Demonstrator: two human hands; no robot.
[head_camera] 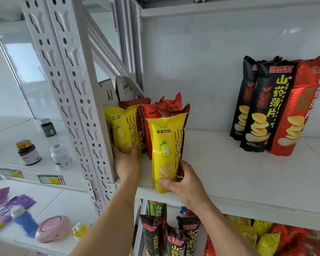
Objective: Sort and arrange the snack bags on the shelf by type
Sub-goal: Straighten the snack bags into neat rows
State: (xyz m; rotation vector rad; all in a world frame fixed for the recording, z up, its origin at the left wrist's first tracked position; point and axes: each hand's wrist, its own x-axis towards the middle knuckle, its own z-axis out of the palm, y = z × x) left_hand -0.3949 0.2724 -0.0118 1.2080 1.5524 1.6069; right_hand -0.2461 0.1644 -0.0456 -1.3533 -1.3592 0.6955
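On the white metal shelf (229, 163), the left hand (127, 161) grips the base of an upright yellow foil snack bag (121, 130) beside the upright post; the right hand (185, 185) clasps another tall yellow snack bag (164, 145) at the front edge.

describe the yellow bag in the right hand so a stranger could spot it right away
Start at the white shelf at chest height and go to its left end. The yellow bag stands at the front edge, gripped near its base by the right hand. Unlike the other yellow bag beside the post, it stands nearest the viewer.
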